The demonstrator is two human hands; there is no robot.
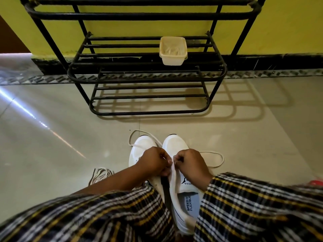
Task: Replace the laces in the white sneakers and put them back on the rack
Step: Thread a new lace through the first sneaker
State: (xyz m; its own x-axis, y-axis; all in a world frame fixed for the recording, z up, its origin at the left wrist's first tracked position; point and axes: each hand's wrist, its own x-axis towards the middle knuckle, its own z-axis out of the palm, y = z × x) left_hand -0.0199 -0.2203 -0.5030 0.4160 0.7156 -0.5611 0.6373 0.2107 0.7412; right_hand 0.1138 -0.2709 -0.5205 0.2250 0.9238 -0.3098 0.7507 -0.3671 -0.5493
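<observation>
Two white sneakers stand side by side on the floor, toes pointing at the rack: the left sneaker and the right sneaker. My left hand and my right hand are over the right sneaker's lacing area, each with fingers curled and pinching a white lace. One loop of white lace trails right, another lace loop lies by the left toe. The black metal shoe rack stands ahead against the yellow wall.
A cream plastic tub sits on the rack's middle shelf. A bundle of striped laces lies on the floor left of the sneakers. A red object shows at the right edge. Plaid-clothed knees fill the bottom of the view.
</observation>
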